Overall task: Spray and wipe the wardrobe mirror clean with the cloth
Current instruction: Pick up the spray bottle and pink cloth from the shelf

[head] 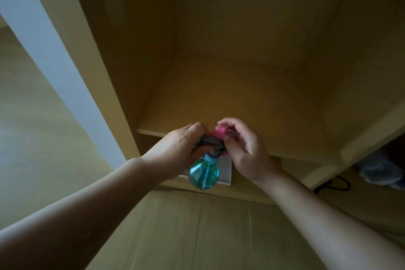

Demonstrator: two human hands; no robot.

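A teal see-through spray bottle (203, 172) with a dark grey trigger head (211, 141) hangs in front of the wooden wardrobe's open compartment. My left hand (177, 149) grips the bottle's head and neck from the left. My right hand (243, 147) pinches a small bunched pink cloth (220, 131) right against the top of the spray head. Most of the cloth is hidden by my fingers. No mirror shows in this view.
The wardrobe shelf (252, 116) runs just behind my hands, its front edge at wrist height. A white board (225, 171) stands below it. At the right lie a black cable (335, 184) and a bluish bundle (379, 169). Wooden floor (197, 237) lies below.
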